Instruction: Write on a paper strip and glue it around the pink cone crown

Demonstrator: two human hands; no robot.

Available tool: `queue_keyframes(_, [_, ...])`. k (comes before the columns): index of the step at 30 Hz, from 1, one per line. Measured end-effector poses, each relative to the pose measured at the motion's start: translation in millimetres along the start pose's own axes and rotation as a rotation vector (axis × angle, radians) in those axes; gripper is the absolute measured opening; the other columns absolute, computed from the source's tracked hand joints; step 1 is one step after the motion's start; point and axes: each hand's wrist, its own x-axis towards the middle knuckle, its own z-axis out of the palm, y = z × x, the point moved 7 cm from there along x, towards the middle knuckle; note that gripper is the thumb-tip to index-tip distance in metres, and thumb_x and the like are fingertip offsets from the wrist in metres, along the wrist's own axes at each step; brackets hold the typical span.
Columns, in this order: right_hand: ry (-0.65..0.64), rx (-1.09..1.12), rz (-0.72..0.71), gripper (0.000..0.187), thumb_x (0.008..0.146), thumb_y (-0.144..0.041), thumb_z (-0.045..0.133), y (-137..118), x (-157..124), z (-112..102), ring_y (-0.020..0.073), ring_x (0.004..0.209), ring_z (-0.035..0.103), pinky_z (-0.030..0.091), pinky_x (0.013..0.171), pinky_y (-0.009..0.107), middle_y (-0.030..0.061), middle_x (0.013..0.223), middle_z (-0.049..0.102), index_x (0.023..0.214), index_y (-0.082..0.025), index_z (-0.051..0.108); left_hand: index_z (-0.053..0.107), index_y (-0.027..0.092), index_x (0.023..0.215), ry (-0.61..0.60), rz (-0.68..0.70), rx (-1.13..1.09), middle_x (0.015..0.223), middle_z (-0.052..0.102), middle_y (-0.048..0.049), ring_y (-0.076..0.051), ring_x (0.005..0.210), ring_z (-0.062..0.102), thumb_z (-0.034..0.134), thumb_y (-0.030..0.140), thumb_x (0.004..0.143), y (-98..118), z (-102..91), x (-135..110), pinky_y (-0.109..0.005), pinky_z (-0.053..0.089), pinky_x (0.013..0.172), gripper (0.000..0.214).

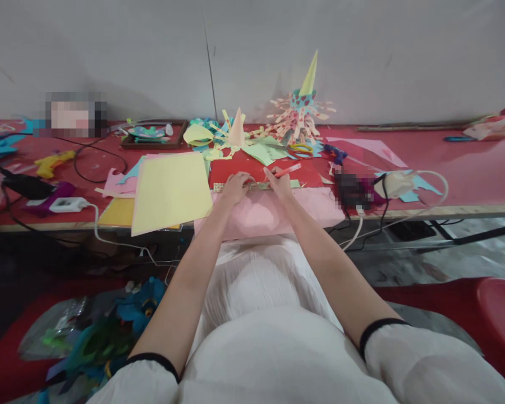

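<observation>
A sheet of red paper (307, 171) lies in front of me on the table, with a pink sheet (320, 205) nearer my body. Across the red paper runs a narrow, marked ruler (219, 187), partly covered by my hands. The bent fingers of my left hand (236, 188) press down on the ruler and hold it. My right hand (279, 182) is closed around a red pen (293, 170), just right of my left hand and close to the ruler. The pen's tip is too small to make out.
A pale yellow sheet (172, 191) overhangs the table edge. Paper cone figures (305, 112) stand behind the red paper, near yellow-handled scissors (300, 149). A yellow glue gun (54, 164), a brown tray (151, 143) and white cables (96, 219) lie around; a red stool (503, 308) stands right.
</observation>
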Motion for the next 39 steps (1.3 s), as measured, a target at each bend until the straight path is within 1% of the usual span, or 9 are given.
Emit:
queue_keyframes(3, [-0.023,0.002,0.003,0.039,0.073,-0.056,0.055,4,2,3,0.0075,0.043,0.046,0.039,0.046,0.022,-0.0069,0.050,0.046,0.061,-0.022,0.041,0.063,0.022,0.102,-0.002,-0.003,-0.005,0.118,0.059,-0.0040,-0.017,0.115,0.049,0.045,0.008,0.078,-3,1.5,1,-0.034,0.031,0.102,0.033])
queue_keyframes(6, [-0.043,-0.028,-0.032,0.032,0.074,-0.051,0.055,6,4,5,0.0079,0.046,0.047,0.040,0.049,0.022,-0.0074,0.054,0.048,0.070,-0.023,0.042,0.062,0.021,0.104,-0.003,-0.005,-0.011,0.119,0.058,-0.0042,-0.017,0.115,0.049,0.045,0.009,0.079,-5,2.8,2,-0.035,0.031,0.103,0.033])
queue_keyframes(9, [-0.050,-0.117,-0.049,0.031,0.073,-0.046,0.056,9,5,6,0.0083,0.048,0.045,0.039,0.052,0.022,-0.0082,0.052,0.042,0.064,-0.023,0.039,0.062,0.021,0.104,-0.002,0.000,-0.014,0.118,0.058,-0.0050,-0.018,0.114,0.050,0.045,0.010,0.080,-4,2.9,2,-0.034,0.031,0.102,0.031])
queue_keyframes(13, [-0.002,-0.180,-0.020,0.031,0.076,-0.040,0.052,13,5,1,0.0094,0.048,0.041,0.036,0.052,0.023,-0.0082,0.048,0.036,0.058,-0.023,0.032,0.063,0.022,0.101,0.004,-0.003,-0.012,0.118,0.058,-0.0049,-0.018,0.113,0.050,0.045,0.012,0.080,-2,1.5,2,-0.035,0.031,0.102,0.029])
queue_keyframes(18, [0.025,-0.240,-0.020,0.029,0.072,-0.032,0.055,8,4,-2,0.0099,0.050,0.038,0.033,0.055,0.023,-0.0084,0.048,0.033,0.056,-0.023,0.032,0.063,0.023,0.101,0.004,-0.020,-0.005,0.119,0.058,-0.0044,-0.019,0.114,0.050,0.046,0.013,0.081,-1,0.2,1,-0.037,0.031,0.103,0.029])
queue_keyframes(26, [0.001,-0.253,-0.011,0.029,0.074,-0.033,0.053,5,1,1,0.0098,0.049,0.039,0.032,0.053,0.022,-0.0086,0.046,0.032,0.056,-0.023,0.032,0.063,0.024,0.101,0.012,-0.019,0.000,0.120,0.057,-0.0042,-0.018,0.113,0.050,0.047,0.013,0.080,-2,1.4,1,-0.037,0.029,0.103,0.029])
queue_keyframes(33, [0.044,-0.274,-0.001,0.029,0.074,-0.032,0.052,6,2,-3,0.0098,0.048,0.037,0.031,0.052,0.023,-0.0082,0.046,0.033,0.056,-0.023,0.031,0.063,0.022,0.101,0.009,0.004,-0.005,0.117,0.059,-0.0046,-0.018,0.113,0.050,0.046,0.013,0.081,1,-0.7,-1,-0.033,0.031,0.102,0.028])
queue_keyframes(39, [0.032,-0.285,-0.002,0.029,0.072,-0.035,0.052,7,2,-2,0.0100,0.050,0.037,0.031,0.054,0.023,-0.0081,0.047,0.034,0.056,-0.023,0.032,0.064,0.023,0.101,0.010,0.007,0.004,0.118,0.059,-0.0043,-0.018,0.112,0.051,0.045,0.013,0.081,1,-0.2,-1,-0.034,0.033,0.101,0.029])
